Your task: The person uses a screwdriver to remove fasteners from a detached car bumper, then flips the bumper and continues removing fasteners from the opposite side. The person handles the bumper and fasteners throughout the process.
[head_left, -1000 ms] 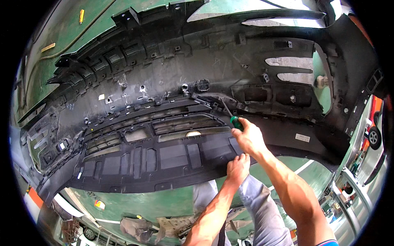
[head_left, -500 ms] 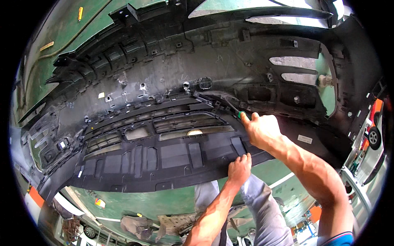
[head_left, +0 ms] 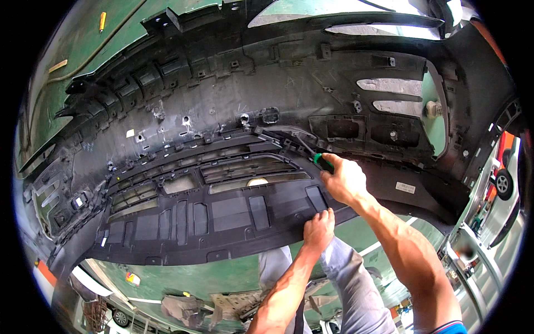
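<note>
A large black car bumper point(head_left: 208, 100) lies with its inner side showing across most of the view. Along its near side runs a black lower grille panel point(head_left: 231, 214) with slots and ribs. My right hand point(head_left: 346, 181) is closed round the green handle of a screwdriver point(head_left: 321, 160). The thin shaft points up and left to the seam between grille panel and bumper; exactly where its tip touches is hard to see. My left hand point(head_left: 318, 229) grips the near edge of the panel, below and left of my right hand, its fingertips on the upper face.
Green floor point(head_left: 189, 278) shows around the bumper. A yellow object point(head_left: 103, 22) lies on it at the far left. Brown, crumpled-looking parts point(head_left: 186, 307) lie near my legs. Metal rails point(head_left: 473, 278) and a white car point(head_left: 503, 192) stand at the right.
The whole view has shifted slightly. More of the green screwdriver handle shows now, as my right hand has turned a little. My left hand keeps its place on the panel edge.
</note>
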The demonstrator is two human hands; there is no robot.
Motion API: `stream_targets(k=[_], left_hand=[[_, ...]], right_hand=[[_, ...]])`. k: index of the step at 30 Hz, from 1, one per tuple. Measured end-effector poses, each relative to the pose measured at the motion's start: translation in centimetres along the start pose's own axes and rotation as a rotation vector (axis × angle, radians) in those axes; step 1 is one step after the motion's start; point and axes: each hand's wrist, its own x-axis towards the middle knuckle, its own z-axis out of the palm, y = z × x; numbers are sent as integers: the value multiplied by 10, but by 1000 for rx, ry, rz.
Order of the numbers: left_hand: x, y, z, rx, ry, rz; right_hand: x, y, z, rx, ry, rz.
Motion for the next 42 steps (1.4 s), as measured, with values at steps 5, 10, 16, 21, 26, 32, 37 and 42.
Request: stream_targets(k=[5,10,16,21,26,32,37,42], left_hand=[[1,0,1,26,6,-3],[3,-1,-3,-2,24,12],[6,-3,2,-10,5,19],[2,-1,-5,10,-6,-5],[1,-2,0,-4,33,4],[5,0,3,-30,6,9],[8,0,-6,18,-103,-1],[4,4,-19,-19,-118,-51]], right_hand=[[5,9,12,148,37,45],[0,12,20,107,71,30],[-8,22,7,-506,237,-562],[0,17,9,-523,9,-382],[1,7,8,-367,16,-250],[-3,16,19,-198,86,-169],[-38,44,2,-79,81,-247],[-92,107,-10,309,12,-377]])
